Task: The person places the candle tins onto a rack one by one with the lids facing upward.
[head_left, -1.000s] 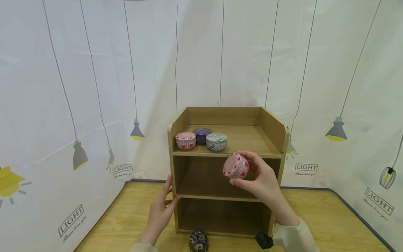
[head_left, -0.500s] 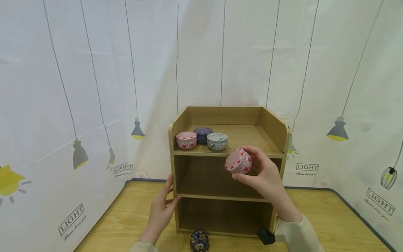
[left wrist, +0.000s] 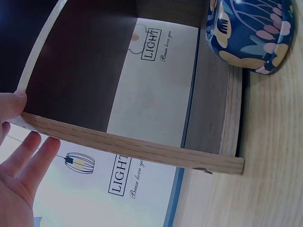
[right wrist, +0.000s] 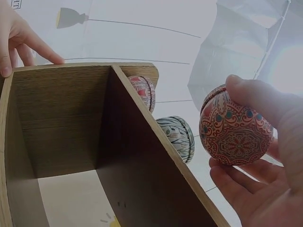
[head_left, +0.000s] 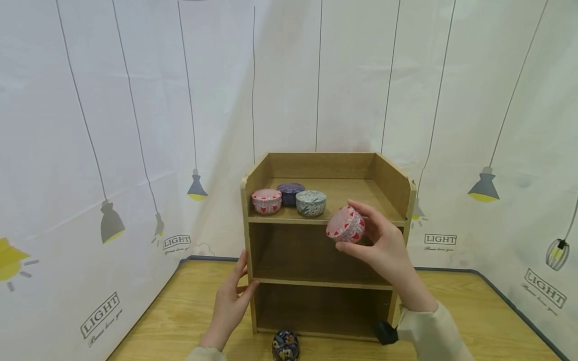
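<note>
In the head view my right hand (head_left: pixel 384 245) pinches a round pink tin (head_left: pixel 345 224) with red patterning between thumb and fingers. It is tilted, in front of the top shelf's edge. The right wrist view shows the tin's ornate side (right wrist: pixel 236 137). My left hand (head_left: pixel 231 296) holds the left side panel of the wooden shelf unit (head_left: pixel 322 284), thumb at the front edge and fingers outside. On the top shelf's left stand another pink tin (head_left: pixel 267 202), a dark purple tin (head_left: pixel 289 193) behind, and a pale green leaf-patterned tin (head_left: pixel 310 203).
A dark blue floral tin (head_left: pixel 285 345) sits on the wooden tabletop (head_left: pixel 180 301) in front of the unit. A black object (head_left: pixel 386 332) is beside the right sleeve. White lamp-printed sheeting (head_left: pixel 289 75) surrounds the table at the back and sides.
My right hand has lifted the pink tin slightly, up and to the right. The left hand stays on the shelf unit, and the other tins stay put.
</note>
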Tool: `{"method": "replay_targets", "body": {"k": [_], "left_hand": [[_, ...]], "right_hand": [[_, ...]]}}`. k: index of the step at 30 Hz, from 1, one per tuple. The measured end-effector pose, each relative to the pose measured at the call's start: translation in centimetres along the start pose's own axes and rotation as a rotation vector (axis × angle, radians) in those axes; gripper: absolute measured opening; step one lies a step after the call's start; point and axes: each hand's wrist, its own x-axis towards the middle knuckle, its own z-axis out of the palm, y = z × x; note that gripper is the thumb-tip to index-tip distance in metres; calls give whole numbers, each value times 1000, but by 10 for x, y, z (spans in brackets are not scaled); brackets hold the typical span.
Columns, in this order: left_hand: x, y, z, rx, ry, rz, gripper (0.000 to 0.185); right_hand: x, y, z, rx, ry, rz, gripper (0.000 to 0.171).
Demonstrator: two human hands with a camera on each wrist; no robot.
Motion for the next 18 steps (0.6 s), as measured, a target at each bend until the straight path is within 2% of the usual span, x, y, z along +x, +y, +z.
{"method": "replay_targets", "body": {"k": [10,18], "left_hand": [[0,-1,0,0,-4,-11,82],[1,0,0,-2,-9,-14,81]], "right_hand": [[6,-2,-1,14,15,-37,74],[11,-1,-5,-57,30,-28,73]]}}
